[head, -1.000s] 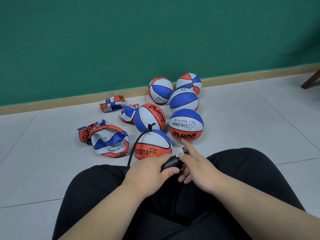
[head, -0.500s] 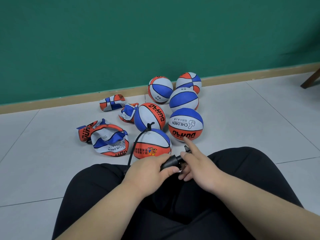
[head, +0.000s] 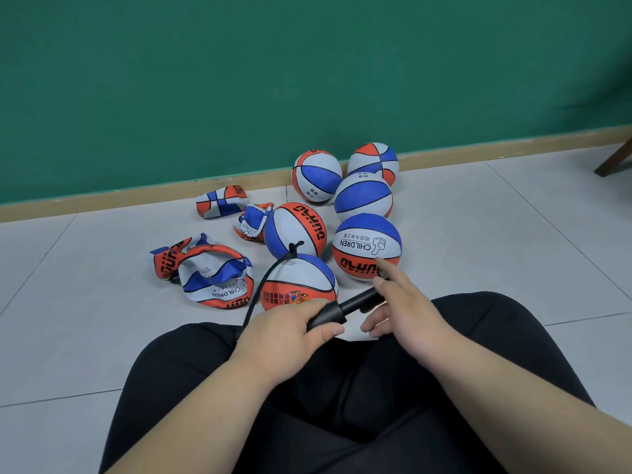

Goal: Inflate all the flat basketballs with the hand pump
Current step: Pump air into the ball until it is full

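- The person sits on the floor with legs in black trousers, and the hand pump lies across the lap between the two hands.
- The left hand grips the thick black barrel of the pump; its fingers are curled round the barrel's end.
- The right hand holds the handle end, which is mostly hidden under it. The index finger is straight and points away, and the other fingers are bent round the handle.
- A thin black rod shows between the barrel and the right hand, so the two hands are a little apart.
- The black hose runs from the pump up to the top of the nearest basketball, which stands on the floor just beyond the knees and looks round.
- Five round basketballs stand behind it, toward the floor's far edge at the green wall.
- Three flat basketballs lie crumpled on the floor to the left of the round ones.
- A wooden leg shows at the right edge of the floor.
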